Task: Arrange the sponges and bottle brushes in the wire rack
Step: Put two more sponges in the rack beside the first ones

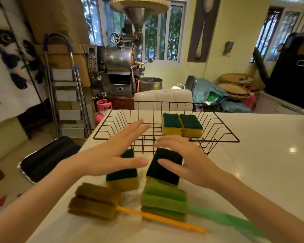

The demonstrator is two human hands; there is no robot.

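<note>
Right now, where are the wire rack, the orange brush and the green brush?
wire rack (218, 142): head view, bare front rim wire.
orange brush (95, 201): head view, brown sponge head.
green brush (163, 201): head view, green sponge head.

Bright, even daylight from windows (158, 32) at back and far right. Soft glare spots on glossy table (270, 155) at right. Faint shadows only. Motion blur on both hands (112, 155) and near brushes (165, 202). Strong wide-angle bending at edges; background slightly soft.
</note>
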